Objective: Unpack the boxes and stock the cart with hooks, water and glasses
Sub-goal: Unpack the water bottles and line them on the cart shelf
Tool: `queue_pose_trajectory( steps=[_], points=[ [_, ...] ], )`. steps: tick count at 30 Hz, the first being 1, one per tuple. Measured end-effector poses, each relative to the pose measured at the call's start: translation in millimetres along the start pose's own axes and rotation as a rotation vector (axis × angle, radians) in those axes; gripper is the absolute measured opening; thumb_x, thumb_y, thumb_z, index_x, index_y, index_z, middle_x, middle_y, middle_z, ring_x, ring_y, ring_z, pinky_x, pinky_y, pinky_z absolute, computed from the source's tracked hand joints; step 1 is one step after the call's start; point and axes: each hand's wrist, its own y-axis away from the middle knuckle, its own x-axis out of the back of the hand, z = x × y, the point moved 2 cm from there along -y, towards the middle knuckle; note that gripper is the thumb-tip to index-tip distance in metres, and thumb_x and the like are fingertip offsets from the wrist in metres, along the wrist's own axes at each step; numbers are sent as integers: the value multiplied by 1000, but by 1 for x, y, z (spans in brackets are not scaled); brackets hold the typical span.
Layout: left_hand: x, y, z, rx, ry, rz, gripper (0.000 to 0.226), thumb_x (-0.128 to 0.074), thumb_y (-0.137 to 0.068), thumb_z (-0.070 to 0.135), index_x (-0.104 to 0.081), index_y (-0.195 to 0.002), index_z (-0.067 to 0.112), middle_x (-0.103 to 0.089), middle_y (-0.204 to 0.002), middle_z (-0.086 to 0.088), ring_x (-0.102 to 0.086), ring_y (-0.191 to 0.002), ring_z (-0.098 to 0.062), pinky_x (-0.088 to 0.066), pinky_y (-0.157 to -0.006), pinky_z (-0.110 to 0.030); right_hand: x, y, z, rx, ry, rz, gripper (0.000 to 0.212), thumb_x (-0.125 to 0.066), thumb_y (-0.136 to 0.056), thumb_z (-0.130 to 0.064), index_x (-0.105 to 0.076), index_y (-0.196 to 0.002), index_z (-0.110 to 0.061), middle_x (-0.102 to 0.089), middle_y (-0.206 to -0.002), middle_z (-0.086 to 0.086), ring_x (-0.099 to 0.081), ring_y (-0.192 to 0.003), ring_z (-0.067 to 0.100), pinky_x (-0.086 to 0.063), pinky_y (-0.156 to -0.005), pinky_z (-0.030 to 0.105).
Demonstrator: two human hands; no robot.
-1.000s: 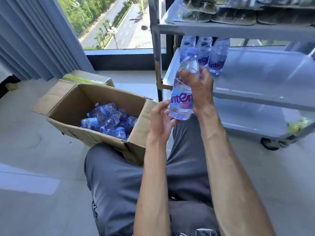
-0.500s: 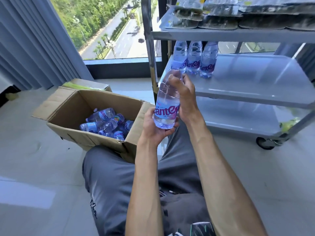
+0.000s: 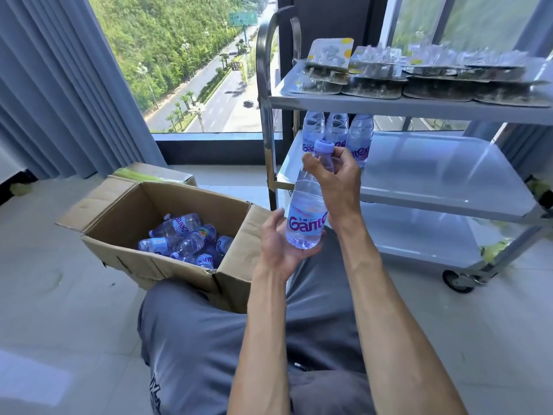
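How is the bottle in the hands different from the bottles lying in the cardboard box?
The held bottle is roughly upright, gripped by the right hand near its cap and the left hand at its base; the box bottles lie loose on their sides, piled together. Both show similar purple labels.

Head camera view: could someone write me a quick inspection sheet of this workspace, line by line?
Surface: pale tiled floor.
Job's things: held water bottle; three bottles upright on cart middle shelf; hook packs on top shelf; more bottles lying in open cardboard box.
Clutter: second box behind.
Grippers: right hand grips bottle neck; left hand cups its base.
Cables: nothing seen.
Surroundings: curtain, window.
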Motion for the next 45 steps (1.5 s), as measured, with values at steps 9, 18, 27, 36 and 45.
queue_pose_trajectory(
  steps=[9, 18, 27, 36, 45],
  points=[
    [18, -7, -3, 32, 12, 128, 53, -44, -98, 47, -62, -123, 3, -62, -111, -20, -60, -90, -31, -49, -87, -45, -11, 2, 14, -35, -1, -51, 33, -78, -74, -35, -65, -97, -16, -71, -89, -1, -66, -81, 14, -56, -79, 38],
    [16, -6, 1, -39, 177, 68, 48, -46, -97, 47, -72, -115, 11, -66, -115, -15, -65, -96, -30, -44, -87, -40, -19, 10, 14, -57, 226, -66, 50, -80, -74, -41, -58, -116, -27, -70, -100, 3, -69, -88, 15, -58, -81, 40],
    [16, -10, -6, -117, 125, 134, 44, -59, -89, 38, -65, -121, 9, -64, -114, -15, -60, -100, -30, -48, -86, -40, -5, 2, 22, -172, 444, -249, 54, -85, -66, -40, -58, -111, -27, -70, -96, -10, -68, -84, 4, -57, -76, 30],
    [27, -59, -18, -149, -129, 454, 33, -65, -83, 35, -64, -110, 15, -70, -96, -2, -64, -85, -16, -47, -74, -27, 2, -31, 61, -130, 674, 84, 46, -83, -61, -47, -63, -96, -23, -68, -83, -7, -64, -79, 21, -47, -68, 29],
    [6, -184, 70, -530, -1059, 493, 55, -74, -80, 23, -55, -129, 10, -63, -123, -6, -59, -112, -21, -48, -94, -37, -34, -139, 97, -52, 667, 247, 57, -85, -65, -39, -61, -112, -17, -70, -104, 1, -64, -96, 27, -45, -80, 31]
  ],
)
